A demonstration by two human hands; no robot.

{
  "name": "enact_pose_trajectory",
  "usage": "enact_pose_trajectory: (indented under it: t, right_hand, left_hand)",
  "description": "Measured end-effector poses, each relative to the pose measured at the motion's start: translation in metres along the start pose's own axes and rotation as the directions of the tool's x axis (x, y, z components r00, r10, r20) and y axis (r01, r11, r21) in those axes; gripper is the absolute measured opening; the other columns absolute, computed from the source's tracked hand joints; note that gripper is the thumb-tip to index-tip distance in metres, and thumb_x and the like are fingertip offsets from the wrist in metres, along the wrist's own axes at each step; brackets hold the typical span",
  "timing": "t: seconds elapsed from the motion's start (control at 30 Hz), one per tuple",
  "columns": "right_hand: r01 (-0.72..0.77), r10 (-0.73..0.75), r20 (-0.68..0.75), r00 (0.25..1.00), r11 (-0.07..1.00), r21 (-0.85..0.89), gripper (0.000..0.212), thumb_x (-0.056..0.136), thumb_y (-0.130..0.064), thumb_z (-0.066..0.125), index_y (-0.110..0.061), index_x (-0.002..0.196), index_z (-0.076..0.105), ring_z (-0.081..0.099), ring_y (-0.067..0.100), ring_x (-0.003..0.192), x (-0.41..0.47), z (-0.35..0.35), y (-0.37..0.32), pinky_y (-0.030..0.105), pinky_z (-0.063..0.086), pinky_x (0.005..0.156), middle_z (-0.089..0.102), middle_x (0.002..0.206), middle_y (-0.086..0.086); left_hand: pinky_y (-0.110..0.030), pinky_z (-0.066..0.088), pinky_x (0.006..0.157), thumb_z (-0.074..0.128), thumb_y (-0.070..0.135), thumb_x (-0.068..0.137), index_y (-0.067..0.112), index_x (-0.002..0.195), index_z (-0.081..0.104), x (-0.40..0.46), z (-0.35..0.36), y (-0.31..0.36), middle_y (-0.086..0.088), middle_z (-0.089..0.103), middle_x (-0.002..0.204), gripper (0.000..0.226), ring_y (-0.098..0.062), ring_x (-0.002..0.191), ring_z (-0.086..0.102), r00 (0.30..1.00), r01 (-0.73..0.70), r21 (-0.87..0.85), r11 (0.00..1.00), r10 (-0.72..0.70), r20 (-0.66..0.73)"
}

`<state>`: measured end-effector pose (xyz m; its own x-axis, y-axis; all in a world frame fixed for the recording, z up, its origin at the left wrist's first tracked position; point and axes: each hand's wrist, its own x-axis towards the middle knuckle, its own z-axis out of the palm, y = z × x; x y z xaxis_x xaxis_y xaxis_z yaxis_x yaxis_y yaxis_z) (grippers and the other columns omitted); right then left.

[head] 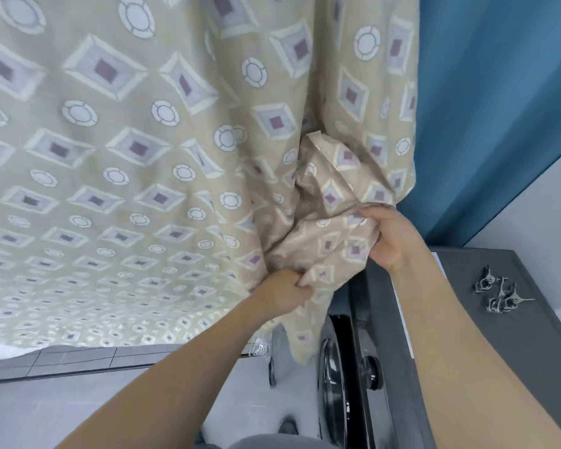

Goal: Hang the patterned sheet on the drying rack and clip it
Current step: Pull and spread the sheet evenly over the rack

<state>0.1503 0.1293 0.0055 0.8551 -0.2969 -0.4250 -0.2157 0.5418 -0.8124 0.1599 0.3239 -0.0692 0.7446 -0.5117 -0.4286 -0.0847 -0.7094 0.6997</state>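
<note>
Your patterned sheet (117, 150) hangs straight ahead of you as a broad curtain, filling the view from the top edge down to just above the floor (78, 403), so its long run goes sideways across you and the loose, bunched part lies at its right edge, right where your hands are. Your left hand (287, 291) is curled tight, pinching a fold low on that bunch, and your right hand (386, 236) sits higher and further right, fingers wrapped round a gathered wad of the same cloth. The right hand is the nearer one to the free edge and to the clips (496, 291), which lie in a small heap on the grey top of the washing machine (402, 367), well apart from either hand and off to your right. The drying rack itself is hidden behind the fabric; you can't tell where its bar runs. My read: the bunch needs to be spread out rightward along the line before any clip goes on. The blue curtain (499, 108) hangs close behind that edge, and the machine's front crowds the cloth's dangling tail.
</note>
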Motion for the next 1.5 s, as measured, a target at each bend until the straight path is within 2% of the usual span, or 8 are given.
enact_pose_trajectory:
  t: [0.13, 0.33, 0.5, 0.73, 0.93, 1.07, 1.27, 1.5]
  right_hand:
    - [0.023, -0.033, -0.068, 0.997, 0.99, -0.139, 0.055, 0.073, 0.01, 0.052, -0.005, 0.126, 0.057, 0.068, 0.034, 0.097, 0.005, -0.015, 0.006, 0.047, 0.058, 0.078, 0.068, 0.112, 0.019]
    - [-0.169, 0.113, -0.139, 0.984, 0.844, -0.51, 0.041, 0.088, -0.046, 0.06, -0.028, 0.125, 0.055, 0.06, 0.024, 0.106, -0.015, -0.025, 0.024, 0.055, 0.043, 0.099, 0.063, 0.121, 0.002]
    - [-0.176, 0.292, 0.171, 0.941, 0.855, -0.488, 0.092, 0.057, -0.088, 0.059, -0.035, 0.132, 0.051, 0.059, 0.023, 0.119, -0.032, -0.039, 0.044, 0.053, 0.044, 0.1, 0.065, 0.127, 0.002]
    - [-0.106, 0.34, 0.154, 0.928, 0.637, -0.764, 0.035, 0.078, -0.056, 0.069, -0.034, 0.105, 0.067, 0.068, -0.003, 0.09, -0.049, -0.011, 0.073, 0.015, 0.049, 0.074, 0.073, 0.103, -0.014]
    - [-0.026, -0.012, -0.042, 0.999, 0.61, -0.792, 0.043, 0.071, -0.065, 0.068, -0.025, 0.088, 0.07, 0.067, 0.011, 0.082, -0.034, -0.001, 0.089, 0.027, 0.051, 0.073, 0.072, 0.087, -0.008]
    - [0.01, -0.157, -0.078, 0.985, 0.492, -0.871, 0.022, 0.083, -0.016, 0.053, -0.013, 0.062, 0.049, 0.048, 0.02, 0.062, -0.025, -0.01, 0.09, 0.029, 0.035, 0.056, 0.053, 0.063, 0.003]
    - [-0.014, -0.06, -0.08, 0.995, 0.708, -0.706, 0.022, 0.085, -0.002, 0.039, -0.009, 0.07, 0.054, 0.05, 0.022, 0.066, -0.025, -0.029, 0.085, 0.031, 0.042, 0.064, 0.053, 0.066, 0.01]
    - [0.049, 0.041, 0.106, 0.994, 0.689, -0.723, 0.024, 0.084, -0.017, 0.067, -0.025, 0.106, 0.065, 0.069, 0.017, 0.094, -0.031, -0.04, 0.076, 0.037, 0.055, 0.086, 0.073, 0.102, 0.0]
  left_hand:
    - [-0.026, 0.053, 0.059, 0.064, 0.018, 0.091, 0.009, 0.097, 0.063, -0.012, -0.024, 0.015, -0.006, 0.059, 0.073, 0.011, -0.017, 0.055, 0.062, 0.986, 0.158, -0.616, 0.772, -0.085, 0.146]
    - [-0.04, 0.062, 0.074, 0.051, 0.018, 0.097, -0.001, 0.126, 0.056, -0.004, -0.049, 0.039, -0.025, 0.068, 0.103, 0.035, -0.033, 0.086, 0.07, 0.977, 0.21, -0.773, 0.598, -0.097, 0.19]
    - [-0.038, 0.057, 0.081, 0.049, 0.022, 0.098, 0.004, 0.11, 0.059, 0.004, -0.068, 0.059, -0.017, 0.068, 0.092, 0.024, -0.026, 0.082, 0.069, 0.971, 0.232, -0.684, 0.692, -0.124, 0.204]
    - [-0.034, 0.056, 0.074, 0.051, 0.024, 0.096, -0.002, 0.103, 0.063, 0.012, -0.07, 0.083, -0.015, 0.07, 0.098, 0.03, -0.026, 0.087, 0.067, 0.962, 0.27, -0.718, 0.642, -0.154, 0.225]
    - [-0.036, 0.05, 0.09, 0.047, 0.029, 0.098, 0.005, 0.092, 0.068, 0.015, -0.064, 0.101, -0.008, 0.07, 0.096, 0.032, -0.023, 0.09, 0.065, 0.959, 0.276, -0.693, 0.666, -0.147, 0.241]
    - [-0.038, 0.049, 0.098, 0.047, 0.03, 0.098, 0.008, 0.087, 0.069, 0.018, -0.067, 0.105, -0.006, 0.07, 0.095, 0.033, -0.025, 0.097, 0.064, 0.964, 0.263, -0.649, 0.714, -0.162, 0.212]
    - [-0.022, 0.043, 0.051, 0.057, 0.022, 0.09, 0.015, 0.071, 0.054, 0.029, -0.064, 0.102, 0.0, 0.057, 0.063, 0.021, -0.017, 0.057, 0.053, 0.943, -0.038, -0.558, 0.829, -0.155, -0.295]
    - [-0.037, 0.048, 0.097, 0.06, 0.033, 0.084, 0.027, 0.072, 0.053, 0.038, -0.06, 0.098, -0.002, 0.068, 0.105, 0.016, -0.025, 0.104, 0.06, 0.861, -0.211, -0.391, 0.896, -0.019, -0.508]
